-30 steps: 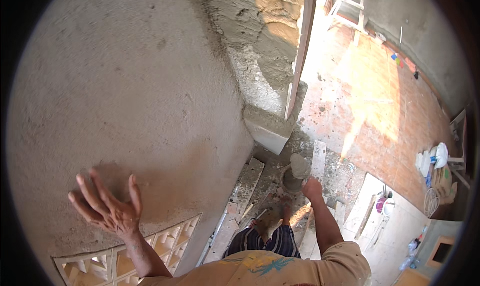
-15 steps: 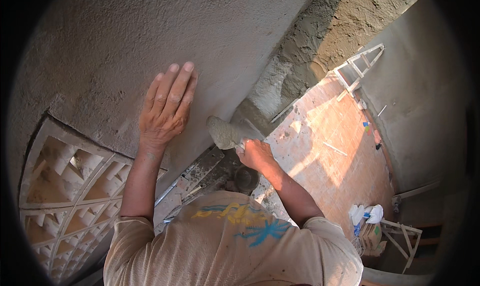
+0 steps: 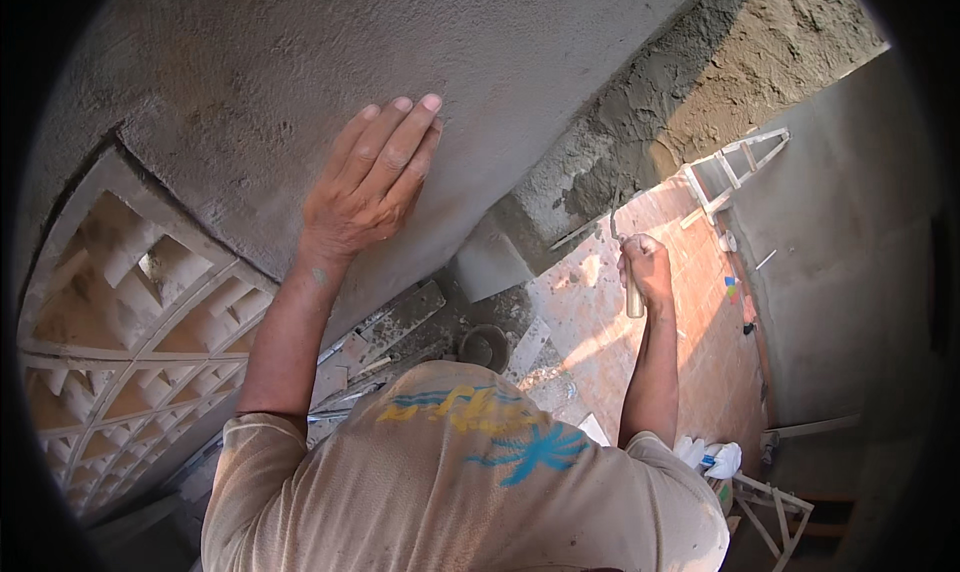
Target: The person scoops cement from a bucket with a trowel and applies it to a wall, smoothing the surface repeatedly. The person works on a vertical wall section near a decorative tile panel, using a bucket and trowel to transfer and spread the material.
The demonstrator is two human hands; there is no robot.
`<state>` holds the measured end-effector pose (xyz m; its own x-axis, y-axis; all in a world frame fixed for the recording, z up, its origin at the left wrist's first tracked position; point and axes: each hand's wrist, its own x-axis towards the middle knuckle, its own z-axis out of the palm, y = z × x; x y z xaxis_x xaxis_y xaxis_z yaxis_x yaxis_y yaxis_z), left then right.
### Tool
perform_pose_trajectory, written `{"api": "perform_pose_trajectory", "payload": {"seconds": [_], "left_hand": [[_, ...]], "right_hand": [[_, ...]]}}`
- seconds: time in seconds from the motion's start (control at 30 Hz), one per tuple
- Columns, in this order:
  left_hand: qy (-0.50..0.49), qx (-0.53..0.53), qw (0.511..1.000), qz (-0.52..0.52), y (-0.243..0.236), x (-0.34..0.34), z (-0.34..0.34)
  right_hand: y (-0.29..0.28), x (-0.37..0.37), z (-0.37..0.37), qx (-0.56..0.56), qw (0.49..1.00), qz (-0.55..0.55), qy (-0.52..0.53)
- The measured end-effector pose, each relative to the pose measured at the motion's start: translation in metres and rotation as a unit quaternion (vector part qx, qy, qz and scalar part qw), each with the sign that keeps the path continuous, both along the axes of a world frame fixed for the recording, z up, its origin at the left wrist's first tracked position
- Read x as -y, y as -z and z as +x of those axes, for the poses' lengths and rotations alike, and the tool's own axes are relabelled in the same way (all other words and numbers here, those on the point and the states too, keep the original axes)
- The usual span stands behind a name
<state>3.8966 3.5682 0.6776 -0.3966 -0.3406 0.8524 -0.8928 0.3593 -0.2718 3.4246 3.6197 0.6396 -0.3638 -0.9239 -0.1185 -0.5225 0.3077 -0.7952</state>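
Observation:
My left hand (image 3: 370,172) lies against the grey plastered wall (image 3: 470,82), fingers stretched out and close beside one another. In my right hand (image 3: 645,270) I grip the light handle of a trowel (image 3: 634,298), its blade raised edge-on at the rough strip of wet mortar (image 3: 625,142) along the wall's right side. Below that strip sits a grey ledge (image 3: 485,257). A bucket (image 3: 482,348) stands on the messy floor beneath me.
A patterned breeze-block vent (image 3: 130,272) is at the left. A white wooden ladder (image 3: 735,172) stands at the upper right by a grey wall (image 3: 820,272). Planks (image 3: 390,332), white bags (image 3: 720,458) and a wooden frame (image 3: 780,522) lie around the tiled floor (image 3: 590,302).
My right hand has risen and moved right with the trowel toward the mortar strip; the trowel no longer shows its heaped load. My left hand has moved slightly up and right along the wall.

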Motion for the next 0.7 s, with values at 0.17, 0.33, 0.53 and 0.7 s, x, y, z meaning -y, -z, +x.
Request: {"api": "perform_pose_trajectory", "payload": {"seconds": [0.17, 0.33, 0.53, 0.7], "left_hand": [[-0.028, 0.012, 1.000, 0.000, -0.004, -0.008, 0.000], [-0.012, 0.011, 1.000, -0.011, -0.001, 0.002, -0.003], [-0.038, 0.049, 0.998, -0.030, -0.004, 0.003, -0.002], [-0.041, 0.063, 0.996, -0.049, -0.006, 0.005, -0.003]], "right_hand": [[0.027, -0.041, -0.025, 0.040, 0.997, 0.061, 0.036], [0.128, -0.066, -0.022, 0.116, 0.986, 0.063, 0.097], [0.174, -0.019, -0.004, -0.110, 0.993, -0.005, 0.031], [0.159, 0.029, -0.003, -0.124, 0.990, 0.033, 0.050]]}}
